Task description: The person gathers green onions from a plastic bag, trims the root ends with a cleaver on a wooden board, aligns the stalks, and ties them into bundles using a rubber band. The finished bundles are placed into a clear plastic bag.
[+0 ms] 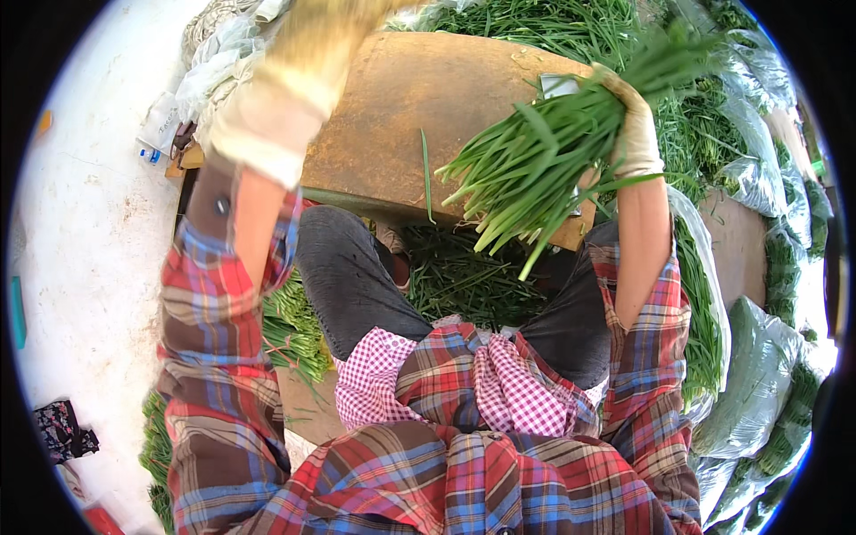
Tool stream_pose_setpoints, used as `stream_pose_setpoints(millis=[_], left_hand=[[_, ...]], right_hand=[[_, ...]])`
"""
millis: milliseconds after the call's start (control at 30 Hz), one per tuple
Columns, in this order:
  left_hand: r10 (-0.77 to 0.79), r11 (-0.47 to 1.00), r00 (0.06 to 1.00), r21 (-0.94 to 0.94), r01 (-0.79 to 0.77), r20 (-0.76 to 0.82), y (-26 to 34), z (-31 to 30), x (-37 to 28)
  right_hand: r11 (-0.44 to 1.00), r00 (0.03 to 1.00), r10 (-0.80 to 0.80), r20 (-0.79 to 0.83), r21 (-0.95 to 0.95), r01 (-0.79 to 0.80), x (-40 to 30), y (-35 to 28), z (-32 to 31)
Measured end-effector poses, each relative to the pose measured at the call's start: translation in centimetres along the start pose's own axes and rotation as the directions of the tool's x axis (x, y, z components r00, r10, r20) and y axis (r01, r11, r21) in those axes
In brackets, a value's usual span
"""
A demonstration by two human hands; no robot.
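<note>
My right hand (632, 127), in a pale, stained glove, grips a loose bunch of garlic chives (528, 160) above the right side of a worn wooden table (394, 100). The cut stem ends fan out towards me, and the leaf tips blur off to the upper right. My left hand (328, 33), also gloved, is raised over the table's far left corner. It is badly blurred and partly cut off by the frame, so its fingers are unclear. A single chive leaf (426, 177) lies on the table near its front edge. Under the bunch, a pale flat object (558, 85) is mostly hidden.
Loose chives (535, 20) are heaped beyond the table, and leaf scraps (468, 274) cover the floor between my legs. Tied bundles (294, 328) lie by my left leg. Clear plastic bags of greens (749, 374) line the right. Crumpled plastic (221, 67) sits at the upper left.
</note>
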State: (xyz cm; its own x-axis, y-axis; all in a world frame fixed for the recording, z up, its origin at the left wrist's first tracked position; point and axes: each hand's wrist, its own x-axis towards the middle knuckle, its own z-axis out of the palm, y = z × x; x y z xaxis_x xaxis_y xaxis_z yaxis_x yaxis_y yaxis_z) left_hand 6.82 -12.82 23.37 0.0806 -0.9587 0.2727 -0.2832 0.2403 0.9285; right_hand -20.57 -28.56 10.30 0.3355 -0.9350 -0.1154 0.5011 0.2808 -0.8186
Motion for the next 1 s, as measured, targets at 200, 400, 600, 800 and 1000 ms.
stream_pose_setpoints(millis=[200, 400, 600, 800, 1000], left_hand=[[-0.473, 0.877, 0.858, 0.198, 0.437, 0.202, -10.3, 4.2, -10.0], [-0.57, 0.646, 0.773, -0.429, 0.632, 0.279, -12.6, 13.7, -14.4], [-0.752, 0.609, 0.657, -0.328, 0.722, 0.049, -16.1, 10.1, -17.1], [-0.514, 0.732, 0.838, -0.414, 0.54, 0.185, -10.9, 12.7, -13.7], [-0.63, 0.658, 0.774, -0.492, 0.57, 0.054, -10.3, 13.7, -14.6]], right_hand=[[0.995, 0.989, -0.075, -0.128, 0.049, 0.081, 0.3, -1.5, -5.9], [0.981, 0.993, -0.116, -0.029, 0.151, 0.119, -0.4, 0.1, -6.7], [0.955, 0.977, -0.199, -0.076, 0.208, 0.211, -1.2, -1.1, -10.5], [0.935, 0.986, -0.153, -0.066, 0.312, 0.166, -2.6, -0.9, -10.0], [0.927, 0.991, -0.127, 0.032, 0.36, 0.107, -2.6, -0.8, -11.3]])
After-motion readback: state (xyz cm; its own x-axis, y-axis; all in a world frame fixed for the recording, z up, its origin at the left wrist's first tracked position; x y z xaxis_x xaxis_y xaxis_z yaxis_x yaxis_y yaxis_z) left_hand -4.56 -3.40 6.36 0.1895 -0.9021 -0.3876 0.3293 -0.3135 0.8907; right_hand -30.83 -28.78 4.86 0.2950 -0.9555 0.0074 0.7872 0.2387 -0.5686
